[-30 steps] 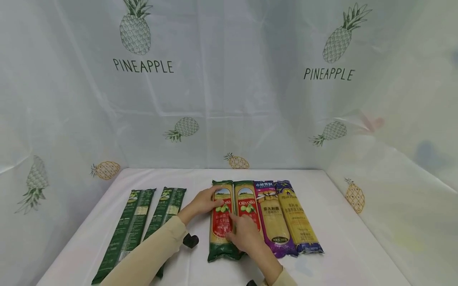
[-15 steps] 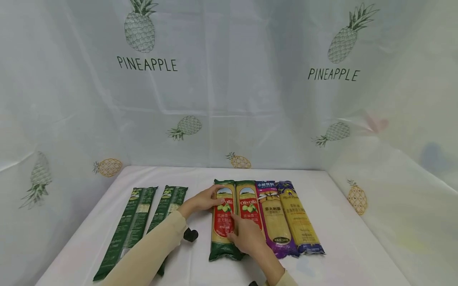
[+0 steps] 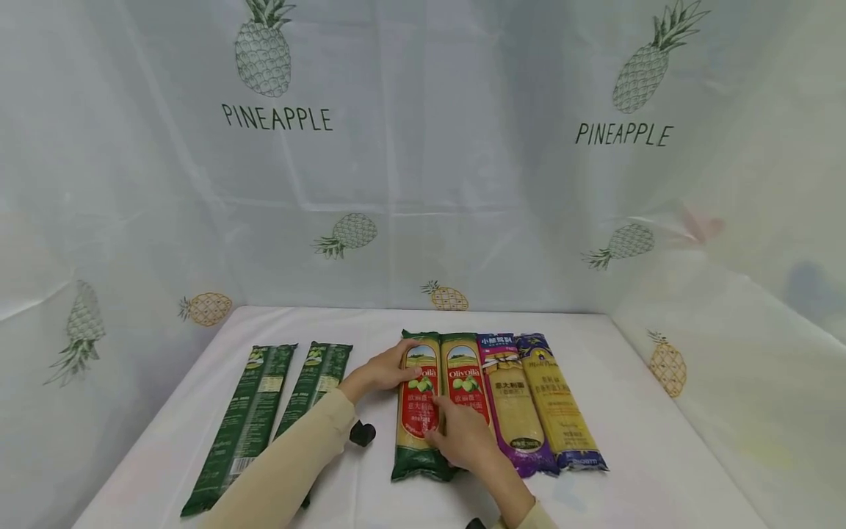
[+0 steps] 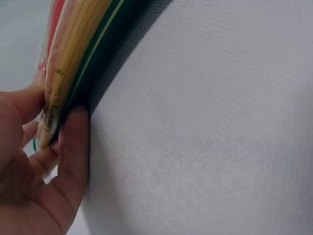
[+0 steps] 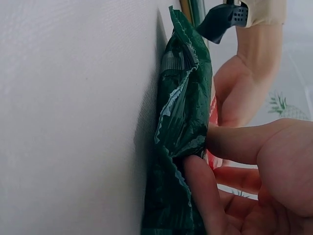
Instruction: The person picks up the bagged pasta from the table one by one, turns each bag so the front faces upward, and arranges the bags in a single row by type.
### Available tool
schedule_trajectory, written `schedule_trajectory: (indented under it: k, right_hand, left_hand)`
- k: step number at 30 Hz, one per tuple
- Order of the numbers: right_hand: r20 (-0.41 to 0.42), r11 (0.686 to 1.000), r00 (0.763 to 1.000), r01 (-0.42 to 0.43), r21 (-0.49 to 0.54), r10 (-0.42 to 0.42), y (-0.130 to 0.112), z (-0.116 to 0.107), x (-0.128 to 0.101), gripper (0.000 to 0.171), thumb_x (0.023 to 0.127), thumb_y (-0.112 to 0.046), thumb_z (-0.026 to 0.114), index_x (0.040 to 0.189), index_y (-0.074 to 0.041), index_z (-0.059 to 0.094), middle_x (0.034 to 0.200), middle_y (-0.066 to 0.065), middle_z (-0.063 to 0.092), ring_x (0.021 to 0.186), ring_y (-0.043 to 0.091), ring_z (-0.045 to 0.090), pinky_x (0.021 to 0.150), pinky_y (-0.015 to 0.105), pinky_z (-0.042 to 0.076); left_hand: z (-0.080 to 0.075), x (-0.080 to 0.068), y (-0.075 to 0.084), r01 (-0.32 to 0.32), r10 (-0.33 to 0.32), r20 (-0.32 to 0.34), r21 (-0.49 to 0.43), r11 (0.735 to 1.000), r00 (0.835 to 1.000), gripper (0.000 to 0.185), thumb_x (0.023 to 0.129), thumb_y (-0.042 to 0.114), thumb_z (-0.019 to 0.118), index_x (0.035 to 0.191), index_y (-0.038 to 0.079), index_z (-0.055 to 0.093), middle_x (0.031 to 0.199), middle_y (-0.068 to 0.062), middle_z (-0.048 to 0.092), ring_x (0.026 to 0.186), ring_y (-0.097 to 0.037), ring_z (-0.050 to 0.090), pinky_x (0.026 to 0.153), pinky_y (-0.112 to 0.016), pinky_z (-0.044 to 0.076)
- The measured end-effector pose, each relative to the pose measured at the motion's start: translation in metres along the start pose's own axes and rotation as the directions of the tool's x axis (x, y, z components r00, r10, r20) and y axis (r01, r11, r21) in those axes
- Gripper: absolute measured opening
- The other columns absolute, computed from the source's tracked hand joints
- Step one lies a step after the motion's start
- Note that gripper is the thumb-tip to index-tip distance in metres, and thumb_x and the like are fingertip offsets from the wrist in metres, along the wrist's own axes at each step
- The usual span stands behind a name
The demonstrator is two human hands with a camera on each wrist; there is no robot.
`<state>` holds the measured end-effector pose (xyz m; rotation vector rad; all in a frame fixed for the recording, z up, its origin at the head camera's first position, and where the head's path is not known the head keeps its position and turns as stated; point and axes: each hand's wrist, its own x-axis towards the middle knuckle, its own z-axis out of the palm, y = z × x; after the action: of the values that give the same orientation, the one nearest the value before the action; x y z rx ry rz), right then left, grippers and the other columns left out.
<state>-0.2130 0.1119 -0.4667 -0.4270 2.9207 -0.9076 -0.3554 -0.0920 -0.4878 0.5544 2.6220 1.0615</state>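
Note:
Two green-ended Olivoilà spaghetti packs with red labels lie side by side in the head view. My left hand [image 3: 390, 367] holds the left spaghetti pack [image 3: 418, 422] by its outer long edge, thumb on the front. In the left wrist view, the fingers of that hand [image 4: 54, 171] reach beneath the pack's edge [image 4: 73, 58]. My right hand [image 3: 465, 433] lies over the lower part of the second spaghetti pack [image 3: 463, 360]. Seen from the right wrist, its thumb sits on the left pack and a finger dips between the two green ends [image 5: 188, 107].
Right of these lie a purple pasta pack [image 3: 512, 404] and a yellow-and-blue spaghetti pack [image 3: 558, 400]. Two dark green packs, one [image 3: 247, 419] fully in view and one [image 3: 313, 378] partly under the left sleeve [image 3: 291, 455], lie at the left. A pineapple-print curtain [image 3: 463, 184] backs the white table [image 3: 661, 455].
The whole head view has shifted slightly, so everything appears a little further right. Both hands keep their places on the packs, and the packs stay in the same arrangement.

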Motion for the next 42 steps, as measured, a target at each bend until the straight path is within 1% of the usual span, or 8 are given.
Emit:
schedule_trajectory:
  k: [4, 8, 17, 26, 29, 35, 39, 42]
  right_hand:
    - [-0.014, 1.0, 1.0, 0.011, -0.013, -0.011, 0.002, -0.001, -0.001, 0.062, 0.094, -0.027, 0.083, 0.145, 0.0, 0.06, 0.102, 0.01, 0.073, 0.077, 0.016, 0.06, 0.084, 0.051, 0.058]
    - [-0.005, 1.0, 1.0, 0.011, 0.007, -0.011, 0.003, 0.001, -0.001, 0.063, 0.095, -0.027, 0.082, 0.146, 0.0, 0.059, 0.098, 0.006, 0.072, 0.08, 0.016, 0.059, 0.083, 0.05, 0.057]
    - [0.031, 0.994, 1.0, -0.005, 0.11, 0.001, 0.006, -0.002, -0.004, 0.064, 0.098, -0.022, 0.08, 0.152, -0.003, 0.054, 0.08, 0.003, 0.066, 0.048, 0.009, 0.06, 0.055, 0.03, 0.051]
    - [0.041, 0.991, 0.999, 0.026, 0.134, -0.032, 0.009, 0.0, -0.006, 0.064, 0.1, -0.025, 0.076, 0.155, -0.003, 0.053, 0.062, -0.005, 0.056, 0.047, 0.011, 0.057, 0.051, 0.028, 0.043]
    - [0.042, 0.988, 0.999, 0.023, 0.152, -0.029, 0.01, 0.002, -0.006, 0.063, 0.101, -0.024, 0.075, 0.156, -0.004, 0.052, 0.06, -0.004, 0.055, 0.046, 0.011, 0.058, 0.049, 0.028, 0.045]
    - [0.04, 0.984, 0.999, 0.007, 0.176, -0.014, 0.012, 0.002, -0.006, 0.065, 0.101, -0.025, 0.074, 0.158, -0.006, 0.05, 0.062, -0.003, 0.056, 0.047, 0.013, 0.06, 0.048, 0.029, 0.047]
    - [0.042, 0.982, 0.999, 0.014, 0.187, -0.022, 0.012, 0.002, -0.008, 0.066, 0.101, -0.025, 0.074, 0.159, -0.006, 0.049, 0.065, -0.003, 0.057, 0.048, 0.012, 0.061, 0.049, 0.029, 0.047]
    - [0.038, 0.978, 0.999, 0.021, 0.209, -0.029, 0.012, 0.0, -0.009, 0.065, 0.101, -0.024, 0.074, 0.158, -0.006, 0.049, 0.067, -0.003, 0.057, 0.049, 0.012, 0.061, 0.05, 0.028, 0.048]
  left_hand:
    - [0.0, 0.0, 0.004, -0.002, 0.003, 0.008, -0.013, 1.0, 1.0, 0.066, 0.106, 0.037, 0.068, 0.161, 0.018, 0.038, 0.144, -0.018, 0.059, 0.123, -0.031, 0.061, 0.108, -0.055, 0.048]
    - [0.002, 0.002, 0.0, 0.013, -0.013, 0.01, -0.048, 0.999, 1.0, 0.066, 0.106, 0.036, 0.068, 0.162, 0.019, 0.038, 0.146, -0.018, 0.058, 0.123, -0.031, 0.061, 0.108, -0.054, 0.048]
    - [0.007, 0.013, -0.014, -0.001, 0.002, 0.009, -0.121, 0.993, 1.0, 0.069, 0.103, 0.035, 0.072, 0.162, 0.021, 0.04, 0.145, -0.017, 0.057, 0.124, -0.033, 0.061, 0.108, -0.057, 0.048]
    - [0.0, 0.007, -0.015, 0.011, -0.005, 0.047, -0.138, 0.99, 0.999, 0.069, 0.106, 0.042, 0.066, 0.166, 0.024, 0.037, 0.146, -0.014, 0.058, 0.127, -0.03, 0.06, 0.108, -0.056, 0.047]
    - [-0.004, 0.0, -0.012, 0.012, 0.006, 0.081, -0.223, 0.975, 0.997, 0.07, 0.106, 0.037, 0.067, 0.167, 0.024, 0.036, 0.139, -0.013, 0.062, 0.118, -0.025, 0.066, 0.102, -0.051, 0.053]
    - [-0.011, -0.012, -0.008, 0.067, -0.028, 0.103, -0.398, 0.915, 0.994, 0.068, 0.106, 0.023, 0.069, 0.167, 0.021, 0.037, 0.12, -0.016, 0.068, 0.102, -0.022, 0.073, 0.089, -0.042, 0.062]
    - [-0.017, -0.02, -0.012, 0.127, -0.075, 0.135, -0.431, 0.894, 0.988, 0.066, 0.109, 0.02, 0.064, 0.167, 0.016, 0.034, 0.116, -0.016, 0.069, 0.094, -0.023, 0.073, 0.083, -0.037, 0.063]
    - [-0.026, -0.031, -0.01, 0.151, -0.091, 0.159, -0.423, 0.893, 0.983, 0.065, 0.109, 0.022, 0.063, 0.167, 0.012, 0.033, 0.12, -0.019, 0.067, 0.094, -0.026, 0.072, 0.083, -0.039, 0.063]
